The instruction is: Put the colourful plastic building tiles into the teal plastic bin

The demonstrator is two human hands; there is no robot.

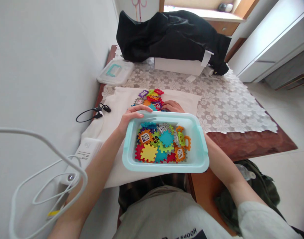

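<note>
A light turquoise plastic tub (pixel 127 149) is in front of me, its opening facing up toward me. Colourful notched building tiles (pixel 149 152) lie jumbled in it, some with window frames. With fingers over the far left part of the rim, my left hand (pixel 132 116) grips the tub. My right hand (pixel 173 106) reaches behind the tub, its visible fingers stretched toward a second pile of tiles (pixel 153 97) on the white cloth. Those fingertips touch the pile's right edge; the thumb and palm are hidden.
A clear lid with a turquoise handle (pixel 116 72) lies at the back left. Black earphones (pixel 97 111) rest near the wall. Black fabric (pixel 172 35) covers a white box (pixel 178 66) at the back. A white cable (pixel 49 142) loops at left. A dark bag (pixel 256 186) sits at right.
</note>
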